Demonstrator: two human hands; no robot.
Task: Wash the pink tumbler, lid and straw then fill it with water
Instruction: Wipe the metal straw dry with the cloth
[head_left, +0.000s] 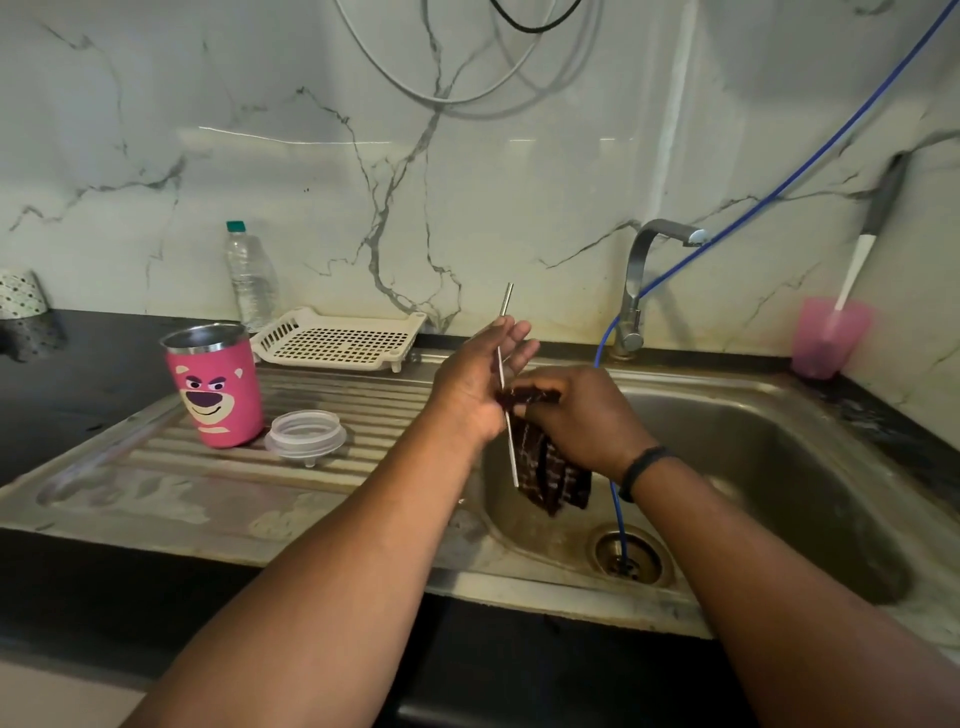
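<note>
The pink tumbler (215, 384) with a bear face stands upright and uncovered on the steel drainboard. Its clear lid (305, 434) lies just to its right. My left hand (475, 384) holds the thin metal straw (506, 332) nearly upright over the sink's left edge, fingers partly spread. My right hand (582, 415) grips a dark checked cloth (553, 467), pressed around the straw's middle; the cloth hangs down into the basin.
The steel sink (779, 467) has a drain with a blue hose (618, 499) running into it. The faucet (649, 280) stands behind. A white dish rack (337, 340) and a plastic water bottle (249, 275) sit at the back; a pink cup (828, 338) at right.
</note>
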